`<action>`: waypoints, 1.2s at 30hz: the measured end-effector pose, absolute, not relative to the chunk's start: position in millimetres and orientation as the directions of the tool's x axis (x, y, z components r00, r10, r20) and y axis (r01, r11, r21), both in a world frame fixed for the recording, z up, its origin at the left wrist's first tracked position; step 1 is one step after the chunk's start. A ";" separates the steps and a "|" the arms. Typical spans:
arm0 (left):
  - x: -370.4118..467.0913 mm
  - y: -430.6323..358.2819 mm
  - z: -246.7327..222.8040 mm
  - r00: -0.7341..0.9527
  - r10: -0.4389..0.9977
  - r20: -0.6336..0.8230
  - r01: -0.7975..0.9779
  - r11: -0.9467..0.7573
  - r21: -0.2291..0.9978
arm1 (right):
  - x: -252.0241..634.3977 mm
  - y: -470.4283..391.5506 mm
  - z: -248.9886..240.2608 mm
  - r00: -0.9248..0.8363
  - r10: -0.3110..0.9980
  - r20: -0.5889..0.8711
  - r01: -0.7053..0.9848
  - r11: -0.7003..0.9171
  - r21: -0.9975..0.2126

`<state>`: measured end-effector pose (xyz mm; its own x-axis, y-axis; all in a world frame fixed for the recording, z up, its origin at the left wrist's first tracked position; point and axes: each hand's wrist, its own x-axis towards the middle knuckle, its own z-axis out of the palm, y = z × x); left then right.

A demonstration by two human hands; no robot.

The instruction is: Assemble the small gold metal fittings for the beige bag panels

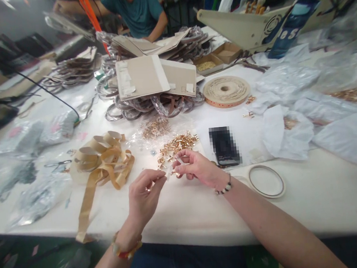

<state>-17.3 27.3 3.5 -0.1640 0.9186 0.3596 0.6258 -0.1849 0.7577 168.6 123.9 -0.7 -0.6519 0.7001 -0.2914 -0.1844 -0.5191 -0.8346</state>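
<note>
My left hand is closed, its thumb and fingertips pinching a small whitish strip, perhaps tape. Facing it, my right hand has its fingers curled around a thin white strip; whether this is the same strip cannot be made out. A gold glint shows by the right fingertips, too small to name. Just beyond both hands lies a pile of small gold-coloured metal fittings. More fittings rest on a clear plastic bag behind that pile. A dark phone lies right of my right hand.
Left of my hands is a tangled tan ribbon. A tape roll lies near my right forearm. Farther back are a coiled strap roll, stacked board panels and a blue bottle. Another person works across the table.
</note>
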 end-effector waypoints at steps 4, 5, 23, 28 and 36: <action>-14.9 29.8 10.3 -0.052 0.877 0.477 0.686 -0.315 0.655 | 168.4 123.8 -0.3 -0.652 0.700 -0.290 -0.177 -0.513 -0.840; -14.4 30.4 11.3 -0.047 0.882 0.469 0.690 -0.311 0.654 | 168.3 123.9 -0.6 -0.654 0.699 -0.289 -0.175 -0.511 -0.842; -13.7 38.1 7.3 0.098 0.900 0.425 0.713 -0.362 0.601 | 165.8 122.4 -10.2 -0.690 0.682 -0.244 -0.115 -0.435 -0.893; -9.8 37.9 10.3 0.031 0.929 0.368 0.702 -0.283 0.654 | 166.0 122.1 -8.0 -0.688 0.686 -0.235 -0.138 -0.441 -0.887; -7.8 35.0 10.6 -0.088 0.965 0.246 0.668 -0.126 0.733 | 165.2 119.6 -15.6 -0.694 0.699 -0.170 -0.171 -0.390 -0.905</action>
